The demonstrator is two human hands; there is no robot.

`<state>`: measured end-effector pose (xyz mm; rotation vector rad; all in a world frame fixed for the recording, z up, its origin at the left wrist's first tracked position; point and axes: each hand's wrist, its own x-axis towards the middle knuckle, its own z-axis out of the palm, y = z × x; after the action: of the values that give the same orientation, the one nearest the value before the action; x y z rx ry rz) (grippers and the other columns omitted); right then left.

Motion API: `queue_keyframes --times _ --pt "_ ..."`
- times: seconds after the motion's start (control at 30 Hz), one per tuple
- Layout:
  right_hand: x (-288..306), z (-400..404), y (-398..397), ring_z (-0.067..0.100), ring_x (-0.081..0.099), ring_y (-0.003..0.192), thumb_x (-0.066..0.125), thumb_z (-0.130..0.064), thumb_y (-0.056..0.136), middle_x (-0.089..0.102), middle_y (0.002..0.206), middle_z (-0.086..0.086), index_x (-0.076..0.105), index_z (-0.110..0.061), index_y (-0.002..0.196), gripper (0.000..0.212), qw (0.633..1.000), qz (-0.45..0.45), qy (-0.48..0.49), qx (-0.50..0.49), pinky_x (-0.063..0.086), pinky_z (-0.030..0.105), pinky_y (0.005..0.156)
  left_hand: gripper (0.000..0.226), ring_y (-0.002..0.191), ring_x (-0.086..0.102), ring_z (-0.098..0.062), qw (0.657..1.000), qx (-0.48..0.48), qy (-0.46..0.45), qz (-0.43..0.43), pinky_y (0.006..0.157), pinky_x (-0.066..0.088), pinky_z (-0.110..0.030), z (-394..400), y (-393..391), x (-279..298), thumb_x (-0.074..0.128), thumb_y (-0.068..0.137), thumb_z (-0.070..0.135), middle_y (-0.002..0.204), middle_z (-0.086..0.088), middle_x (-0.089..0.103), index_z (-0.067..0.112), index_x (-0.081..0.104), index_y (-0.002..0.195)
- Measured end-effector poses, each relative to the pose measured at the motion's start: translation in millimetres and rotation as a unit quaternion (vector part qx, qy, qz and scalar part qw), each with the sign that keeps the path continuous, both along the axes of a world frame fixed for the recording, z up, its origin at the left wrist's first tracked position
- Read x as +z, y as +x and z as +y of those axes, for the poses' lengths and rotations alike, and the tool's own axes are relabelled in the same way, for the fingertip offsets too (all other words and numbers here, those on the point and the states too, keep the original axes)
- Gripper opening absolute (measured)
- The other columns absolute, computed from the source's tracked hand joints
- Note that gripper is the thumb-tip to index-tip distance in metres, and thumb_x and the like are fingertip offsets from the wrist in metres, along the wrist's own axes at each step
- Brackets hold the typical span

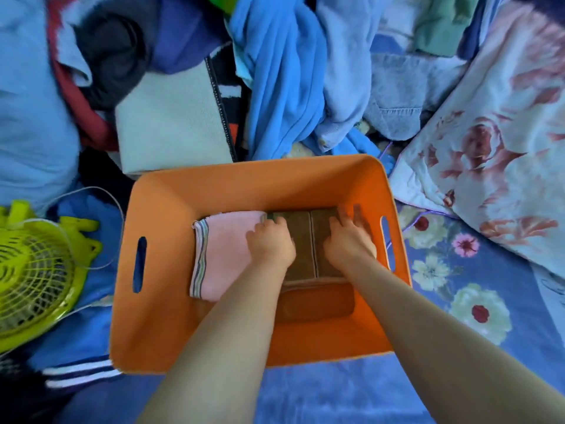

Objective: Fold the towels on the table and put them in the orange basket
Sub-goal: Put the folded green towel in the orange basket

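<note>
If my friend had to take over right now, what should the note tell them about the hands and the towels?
Left hand: down in the orange basket, resting on the brown towel; grip unclear.
Right hand: on the same towel, fingers blurred.
Pink towel: folded, in the basket beside the brown one.
Done: two folded towels are in.
Left: let go, then check the laundry pile behind for more towels.

Both hands reach into the orange basket [159,209]: the left hand [270,241] and right hand [348,240] rest on a folded brown towel [305,240]. A folded pink towel [226,252] lies just left of it. A green fan [33,270] sits at the far left.
</note>
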<state>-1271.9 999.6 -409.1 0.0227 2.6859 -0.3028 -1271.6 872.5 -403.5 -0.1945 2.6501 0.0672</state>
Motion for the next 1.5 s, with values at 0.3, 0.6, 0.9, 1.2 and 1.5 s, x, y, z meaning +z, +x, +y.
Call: queue_keyframes --times 0.3,0.6,0.9,1.2,1.5 --pt "180 15 22 0.030 0.032 0.129 0.040 -0.008 0.086 0.050 0.130 0.015 0.048 -0.004 0.120 0.035 0.987 0.137 -0.004 0.086 0.020 0.043 0.111 0.029 0.115 0.054 -0.027 0.998 0.046 0.004 0.052 0.091 0.044 -0.033 14 34 178 0.046 0.090 0.014 0.124 -0.011 0.057 0.009 0.056 0.117" --pt "311 43 144 0.035 0.050 0.108 0.044 -0.004 0.083 0.059 0.114 0.019 0.054 -0.004 0.113 0.031 0.966 0.240 -0.027 0.093 0.034 0.036 0.094 0.031 0.117 0.046 -0.031 0.976 0.061 -0.004 0.209 0.089 0.040 -0.036 21 164 312 0.040 0.096 0.025 0.124 -0.012 0.053 0.008 0.055 0.118" --pt "413 75 310 0.035 0.052 0.105 0.042 -0.008 0.086 0.059 0.114 0.017 0.050 -0.008 0.122 0.038 0.936 0.348 0.001 0.056 0.039 0.033 0.079 0.034 0.124 0.037 -0.031 0.956 -0.035 -0.038 0.290 0.096 0.037 -0.039 36 320 412 0.047 0.092 0.019 0.133 -0.012 0.041 0.011 0.048 0.126" --pt "459 109 509 0.034 0.053 0.104 0.044 -0.009 0.083 0.061 0.114 0.015 0.055 -0.010 0.115 0.034 0.908 0.408 -0.007 -0.094 0.042 0.034 0.073 0.036 0.126 0.039 -0.033 0.938 -0.219 -0.026 0.269 0.095 0.039 -0.042 95 488 464 0.045 0.093 0.015 0.136 -0.014 0.041 0.008 0.045 0.128" --pt "472 239 730 0.033 0.051 0.116 0.044 -0.015 0.087 0.059 0.124 0.013 0.056 -0.016 0.122 0.036 0.876 0.394 0.052 -0.272 0.043 0.039 0.097 0.036 0.125 0.044 -0.031 0.853 -0.442 0.009 0.276 0.096 0.041 -0.038 251 655 482 0.045 0.090 0.015 0.135 -0.012 0.047 0.010 0.050 0.125"
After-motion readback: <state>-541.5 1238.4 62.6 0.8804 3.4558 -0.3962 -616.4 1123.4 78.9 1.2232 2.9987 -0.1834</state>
